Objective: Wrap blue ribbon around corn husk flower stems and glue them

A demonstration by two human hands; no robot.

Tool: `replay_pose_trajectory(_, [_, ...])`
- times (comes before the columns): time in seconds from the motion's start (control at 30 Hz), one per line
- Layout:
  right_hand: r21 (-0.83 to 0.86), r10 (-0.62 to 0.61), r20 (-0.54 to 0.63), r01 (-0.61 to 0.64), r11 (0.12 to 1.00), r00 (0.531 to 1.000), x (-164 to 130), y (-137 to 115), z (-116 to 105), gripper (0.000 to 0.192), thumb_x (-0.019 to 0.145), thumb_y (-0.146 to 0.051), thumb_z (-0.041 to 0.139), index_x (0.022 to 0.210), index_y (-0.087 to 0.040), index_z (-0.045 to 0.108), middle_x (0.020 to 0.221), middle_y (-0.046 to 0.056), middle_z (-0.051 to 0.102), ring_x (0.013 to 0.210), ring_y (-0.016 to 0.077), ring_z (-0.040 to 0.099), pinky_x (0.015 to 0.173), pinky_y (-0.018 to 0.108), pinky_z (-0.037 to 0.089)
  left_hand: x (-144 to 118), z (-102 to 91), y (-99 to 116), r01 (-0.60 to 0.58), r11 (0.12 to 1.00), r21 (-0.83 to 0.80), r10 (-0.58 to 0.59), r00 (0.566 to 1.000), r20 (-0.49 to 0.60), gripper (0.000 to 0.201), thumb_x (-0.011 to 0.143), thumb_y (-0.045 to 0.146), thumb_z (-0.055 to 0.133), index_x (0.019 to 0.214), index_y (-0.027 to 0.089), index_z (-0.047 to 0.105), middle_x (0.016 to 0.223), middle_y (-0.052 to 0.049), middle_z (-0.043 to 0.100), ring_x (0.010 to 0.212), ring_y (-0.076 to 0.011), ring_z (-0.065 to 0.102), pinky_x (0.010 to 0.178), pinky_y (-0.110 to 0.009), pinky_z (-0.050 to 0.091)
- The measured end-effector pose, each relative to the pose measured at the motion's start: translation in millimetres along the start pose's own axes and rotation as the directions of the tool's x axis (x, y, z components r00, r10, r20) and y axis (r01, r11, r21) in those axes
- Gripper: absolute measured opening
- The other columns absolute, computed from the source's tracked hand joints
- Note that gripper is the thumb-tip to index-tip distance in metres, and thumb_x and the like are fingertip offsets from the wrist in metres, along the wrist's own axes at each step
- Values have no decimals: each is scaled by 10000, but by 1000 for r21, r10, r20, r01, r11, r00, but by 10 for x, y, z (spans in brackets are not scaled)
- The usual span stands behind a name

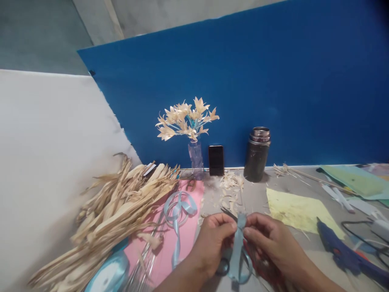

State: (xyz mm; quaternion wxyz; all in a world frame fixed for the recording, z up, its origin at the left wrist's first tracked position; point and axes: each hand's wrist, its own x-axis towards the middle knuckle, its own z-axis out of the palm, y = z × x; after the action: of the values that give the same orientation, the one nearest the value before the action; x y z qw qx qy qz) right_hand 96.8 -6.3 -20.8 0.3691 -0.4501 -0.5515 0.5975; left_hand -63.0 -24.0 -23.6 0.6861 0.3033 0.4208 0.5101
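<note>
My left hand (212, 239) and my right hand (267, 239) meet at the table's front, both pinching one strip of light blue ribbon (238, 247) that hangs down between them. Dark scissors (227, 263) lie under the hands, the blades pointing away; I cannot tell whether a hand holds them. A loop of the same ribbon (179, 209) lies on a pink sheet (170, 243) to the left. A ribbon roll (107, 273) sits at the lower left.
A pile of dried husk strips (115, 215) fills the left. At the back stand a vase of husk flowers (188, 121), a dark phone (216, 160) and a metal flask (257, 154) against a blue board. A yellow sheet (298, 211) and a blue glue gun (343, 253) lie right.
</note>
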Motion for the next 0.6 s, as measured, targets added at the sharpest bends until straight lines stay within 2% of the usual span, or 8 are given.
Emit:
replay_pose_trajectory(0.2, [-51,-45,-147,38,998,988,-22,35,-63,420,694,-583,737,791,-186,643,528,-24,582,403,111,509,430,237,405,20,-36,18,5,986,-168,-8,1000,-20,323,613,305,868,695,133,608,621,-5,600,548,-92,533,571,-213,428])
replay_pose_trajectory(0.33, [-108,12,1,-12,994,1000,-70,146,10,384,758,-572,666,753,-192,607,480,-50,513,382,105,467,391,219,360,47,-68,-12,-21,986,-166,13,999,-47,358,625,337,872,718,150,582,614,17,580,546,-84,516,561,-205,406])
replay_pose_trajectory(0.4, [-149,1,60,8,989,998,-90,191,55,338,794,-528,636,747,-195,599,510,-59,498,403,101,473,404,212,366,57,-78,-35,-58,990,-131,52,998,-45,354,640,351,861,717,151,578,593,23,568,532,-79,498,550,-201,388])
replay_pose_trajectory(0.5, [-230,-50,74,65,971,996,-99,215,77,275,826,-453,600,728,-196,603,583,-51,521,443,102,506,433,209,388,68,-91,-58,-107,992,-62,104,993,-58,328,658,347,845,726,156,588,571,31,556,504,-77,478,523,-203,356])
replay_pose_trajectory(0.6, [-301,-75,71,93,949,995,-91,212,62,234,837,-398,579,719,-198,607,594,-47,534,464,105,512,446,207,385,72,-94,-61,-118,991,-66,114,991,-68,317,653,330,849,797,158,624,586,37,559,497,-80,477,516,-209,341])
